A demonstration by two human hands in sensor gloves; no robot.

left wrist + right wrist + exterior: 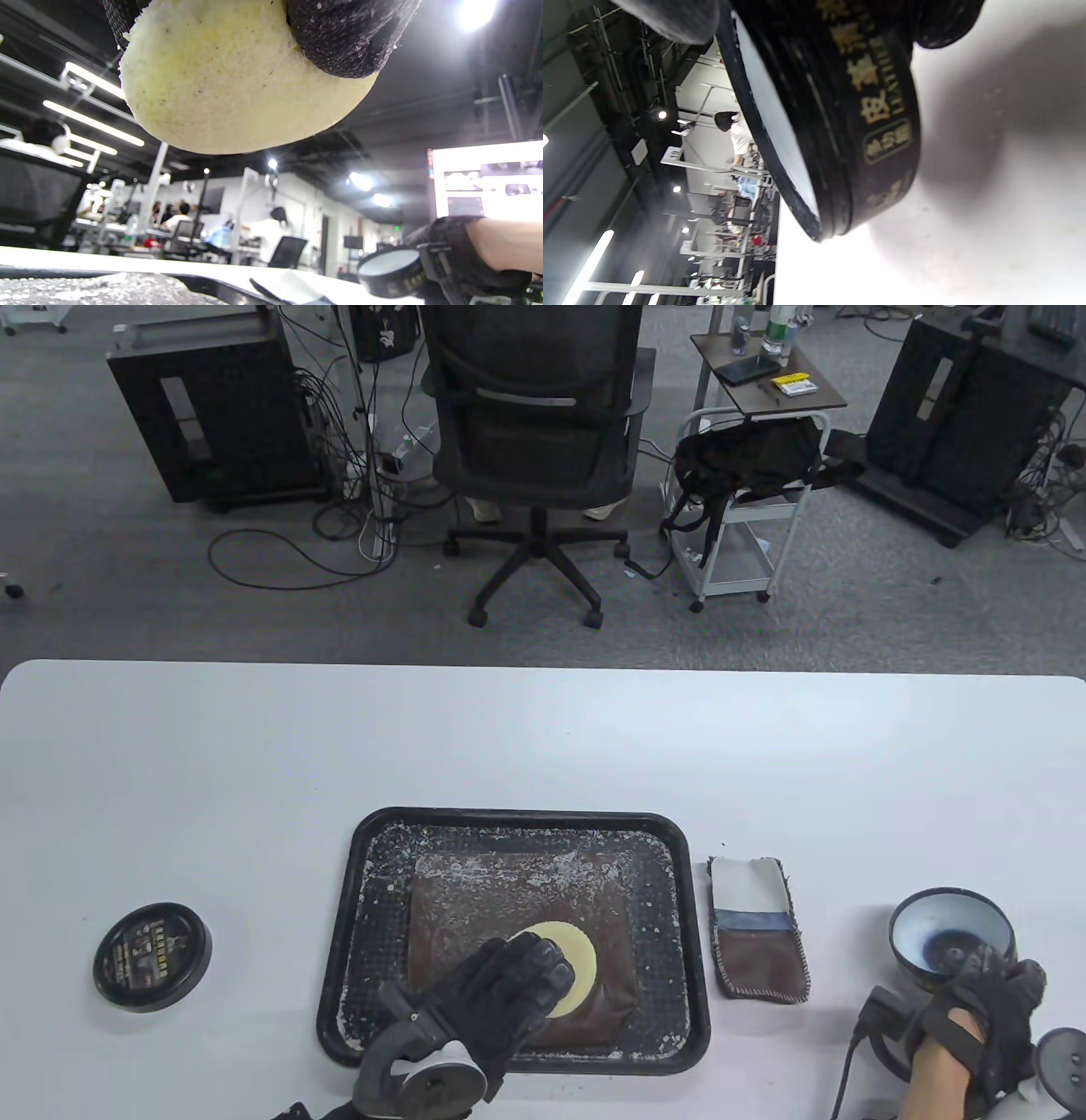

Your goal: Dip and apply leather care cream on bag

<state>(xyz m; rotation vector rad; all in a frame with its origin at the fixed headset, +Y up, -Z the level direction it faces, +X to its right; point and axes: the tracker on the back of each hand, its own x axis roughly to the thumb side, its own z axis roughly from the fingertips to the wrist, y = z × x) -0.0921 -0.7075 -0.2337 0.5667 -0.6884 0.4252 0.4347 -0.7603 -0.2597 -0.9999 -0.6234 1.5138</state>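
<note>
A fuzzy, matt yellow sponge pad (229,80) is seen. The cream tin (848,110) looks glossy black with gold print. The tray (361,899) is rough-textured and flecked.

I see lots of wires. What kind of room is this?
Probably an office or lab workroom: a swivel chair, black computer towers with cables on the carpet, and rows of desks with people in the left wrist view.

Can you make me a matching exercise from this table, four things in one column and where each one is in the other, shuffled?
Things:
1. round pale yellow sponge pad
2. round black lid with gold print
3. open black cream tin
4. brown and white leather swatch

Places:
A. just right of the black tray
B. held by the right hand
C. under the left hand, on the brown leather bag
D. alone, left of the tray

Pairs: 1-C, 2-D, 3-B, 4-A
</note>
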